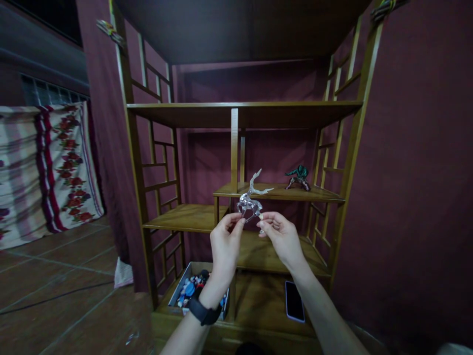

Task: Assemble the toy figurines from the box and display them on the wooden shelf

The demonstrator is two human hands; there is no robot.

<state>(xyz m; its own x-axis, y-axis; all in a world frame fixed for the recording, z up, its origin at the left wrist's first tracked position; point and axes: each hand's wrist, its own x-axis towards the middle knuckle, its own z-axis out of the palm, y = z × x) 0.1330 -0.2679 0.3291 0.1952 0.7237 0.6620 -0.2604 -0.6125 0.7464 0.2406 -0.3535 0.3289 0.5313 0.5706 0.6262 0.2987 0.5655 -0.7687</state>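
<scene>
Held up in front of the wooden shelf unit is a clear deer figurine with long antlers. My left hand pinches its lower part on the left between thumb and fingers. On the other side my right hand grips it low down, also in a pinch. The fingertips cover parts of the legs. Behind it, the raised middle shelf carries a dark green crouching action figure at its right end.
Down on the left of the unit's base sits a box of small colourful figures. A phone lies at the base's right. Wooden posts divide the shelves. A floral cloth hangs at far left.
</scene>
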